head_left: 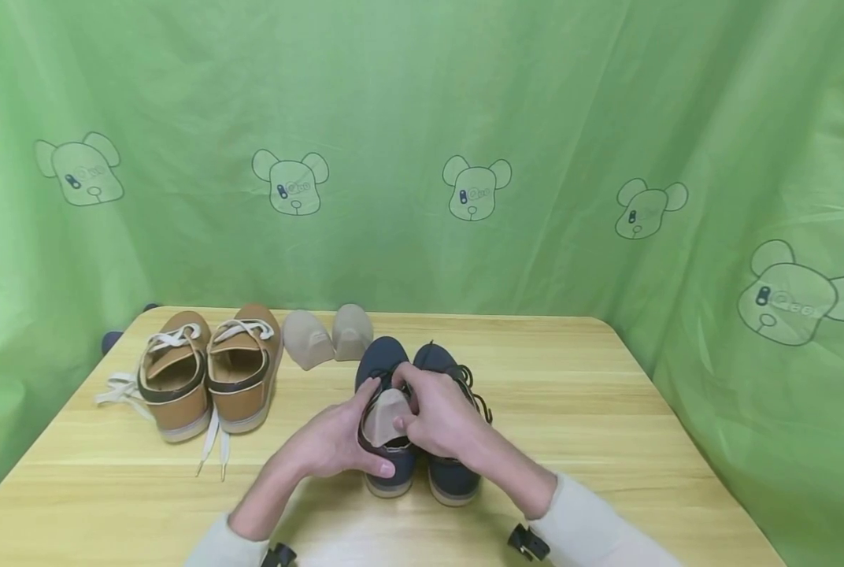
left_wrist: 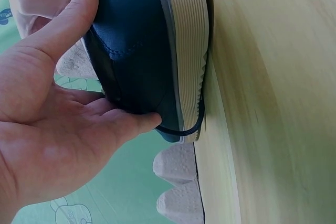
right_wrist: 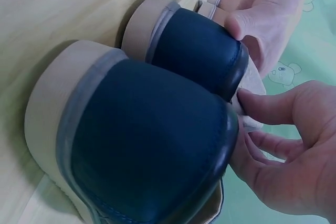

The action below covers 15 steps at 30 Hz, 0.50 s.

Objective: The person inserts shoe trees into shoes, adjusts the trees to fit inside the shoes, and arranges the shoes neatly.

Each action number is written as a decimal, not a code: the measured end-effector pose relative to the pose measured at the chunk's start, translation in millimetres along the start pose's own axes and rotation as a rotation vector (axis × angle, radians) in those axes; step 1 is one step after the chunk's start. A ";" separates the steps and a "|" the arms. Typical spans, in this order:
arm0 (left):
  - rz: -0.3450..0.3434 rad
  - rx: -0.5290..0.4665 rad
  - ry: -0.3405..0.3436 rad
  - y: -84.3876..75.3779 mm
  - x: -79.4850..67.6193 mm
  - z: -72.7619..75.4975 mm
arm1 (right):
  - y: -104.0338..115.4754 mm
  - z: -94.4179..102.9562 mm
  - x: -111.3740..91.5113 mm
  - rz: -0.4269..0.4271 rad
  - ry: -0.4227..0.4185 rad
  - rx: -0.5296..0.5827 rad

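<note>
With the person seated at six o'clock on the dial, the left hand (head_left: 333, 442) grasps a navy shoe (head_left: 402, 472), thumb by the heel and fingers along its nine o'clock side, most likely to stop it sliding while the other hand works at its opening. The right hand (head_left: 434, 411) pinches a pale insert (head_left: 383, 419) between thumb and fingers, a grip that seems chosen to leave the lower part free inside the collar. The insert stands in that shoe's opening, partly above the rim; how deep its hidden end reaches, I cannot tell. It lies at nine o'clock from the right hand, touching it, and at about two o'clock from the left, just beside it. The second navy shoe (head_left: 453, 482) sits close at three o'clock of the first; both toes point to twelve, which turns the openings toward the person. Toward eleven on the worktop (head_left: 571, 394) lie two more inserts (head_left: 307, 340), handy to reach, I suppose. Between nine and ten stand brown shoes (head_left: 238, 405), white laces trailing, apparently kept apart so they don't crowd the hands.
</note>
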<state>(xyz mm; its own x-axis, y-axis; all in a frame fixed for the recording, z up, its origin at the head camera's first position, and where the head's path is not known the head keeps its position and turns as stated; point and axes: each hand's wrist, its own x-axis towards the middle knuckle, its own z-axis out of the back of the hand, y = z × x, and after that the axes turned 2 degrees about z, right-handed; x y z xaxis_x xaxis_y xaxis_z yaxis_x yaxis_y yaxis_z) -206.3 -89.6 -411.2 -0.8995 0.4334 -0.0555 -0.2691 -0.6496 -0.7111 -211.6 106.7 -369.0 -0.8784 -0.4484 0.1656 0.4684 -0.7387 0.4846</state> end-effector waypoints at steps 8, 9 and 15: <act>0.004 0.002 -0.003 -1.0 0.4 0.4 | 0.2 -5.4 -1.6 0.006 -0.031 -0.051; 0.004 0.004 -0.005 -1.2 0.3 0.5 | 0.1 -6.1 -1.7 0.008 -0.033 -0.058; 0.009 0.002 -0.007 -2.1 0.0 0.7 | -1.6 -4.2 -1.2 0.000 0.006 -0.041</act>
<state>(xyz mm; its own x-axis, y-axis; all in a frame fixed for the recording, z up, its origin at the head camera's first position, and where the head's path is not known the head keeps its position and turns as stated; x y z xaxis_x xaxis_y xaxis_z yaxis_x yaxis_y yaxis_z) -206.0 -88.6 -409.2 -0.9041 0.4235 -0.0569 -0.2622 -0.6548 -0.7089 -210.9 106.3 -373.6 -0.8776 -0.4519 0.1602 0.4725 -0.7586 0.4486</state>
